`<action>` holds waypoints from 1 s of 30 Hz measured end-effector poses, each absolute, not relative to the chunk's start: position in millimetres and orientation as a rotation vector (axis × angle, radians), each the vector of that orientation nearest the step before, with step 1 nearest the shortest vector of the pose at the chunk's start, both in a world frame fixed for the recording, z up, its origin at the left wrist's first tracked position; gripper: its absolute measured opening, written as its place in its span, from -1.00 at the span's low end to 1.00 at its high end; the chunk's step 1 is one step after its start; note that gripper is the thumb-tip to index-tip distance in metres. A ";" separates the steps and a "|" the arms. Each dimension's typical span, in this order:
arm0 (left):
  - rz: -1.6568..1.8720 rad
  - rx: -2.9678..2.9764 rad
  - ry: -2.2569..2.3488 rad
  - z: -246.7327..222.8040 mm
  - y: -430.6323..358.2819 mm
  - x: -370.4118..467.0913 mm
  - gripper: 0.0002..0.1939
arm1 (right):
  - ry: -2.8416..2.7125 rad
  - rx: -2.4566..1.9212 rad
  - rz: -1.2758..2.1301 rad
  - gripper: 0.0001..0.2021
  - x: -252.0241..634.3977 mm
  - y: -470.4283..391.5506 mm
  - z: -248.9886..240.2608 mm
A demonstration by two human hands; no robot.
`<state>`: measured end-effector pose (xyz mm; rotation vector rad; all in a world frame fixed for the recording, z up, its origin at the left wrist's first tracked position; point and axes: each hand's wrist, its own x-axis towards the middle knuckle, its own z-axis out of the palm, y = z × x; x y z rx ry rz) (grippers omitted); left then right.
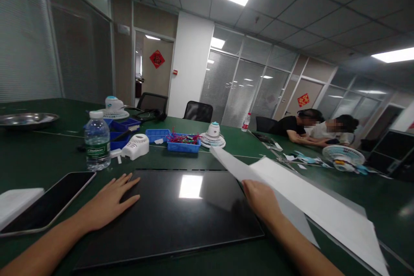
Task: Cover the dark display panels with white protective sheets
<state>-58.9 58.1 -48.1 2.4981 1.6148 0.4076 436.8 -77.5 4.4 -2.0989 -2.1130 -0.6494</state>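
Observation:
A flat black panel (181, 220) with a glossy surface lies on the green table in front of me, reflecting a ceiling light. My left hand (111, 200) rests with spread fingers on its left edge. At the panel's right edge, my right hand (261, 196) has its fingers closed round the edge of a thin white sheet (233, 166), whose far end is raised off the table. Beyond it to the right lies a larger white sheet (317, 202), on top of a grey one.
Left of the panel are a phone (48, 202), a white box (17, 202) and a water bottle (97, 142). Behind it stand a blue tray of red wires (183, 144) and a white fan part (213, 136). Two people sit at the far right.

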 end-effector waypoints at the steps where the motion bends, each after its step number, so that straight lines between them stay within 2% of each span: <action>1: 0.418 2.490 1.618 -49.6 59.1 -59.2 -0.24 | -2.204 -2.008 -0.629 -0.66 415.7 -80.7 2.4; 7: 0.561 2.447 1.582 -54.1 65.4 -61.5 -0.35 | -2.610 -1.390 -0.321 -0.81 323.8 -111.9 -11.7; 14: 0.445 2.473 1.604 -42.6 61.1 -61.0 -0.16 | -2.551 -1.057 0.050 -0.60 322.9 -114.4 -10.4; 16: 0.409 2.455 1.612 -41.8 62.2 -62.2 -0.19 | -2.424 -1.198 -0.004 -0.60 350.2 -98.8 -11.2; 19: 0.410 2.430 1.632 -45.4 66.9 -64.6 -0.23 | -2.158 -1.732 -0.295 -0.60 418.5 -71.9 -14.1; 21: 0.425 2.447 1.619 -50.2 70.6 -66.4 -0.29 | -1.910 -2.131 -0.403 -0.51 472.3 -62.5 -16.0; 23: 0.432 2.484 1.590 -55.3 73.4 -68.1 -0.36 | -1.683 -2.354 -0.421 -0.37 520.9 -63.6 -17.3; 25: 0.436 2.505 1.574 -59.2 74.9 -69.9 -0.39 | -1.522 -2.508 -0.373 -0.30 556.8 -71.0 -18.2; 30: 0.488 2.528 1.563 -62.1 74.5 -72.5 -0.41 | -1.506 -2.622 -0.257 -0.46 585.5 -80.9 -21.3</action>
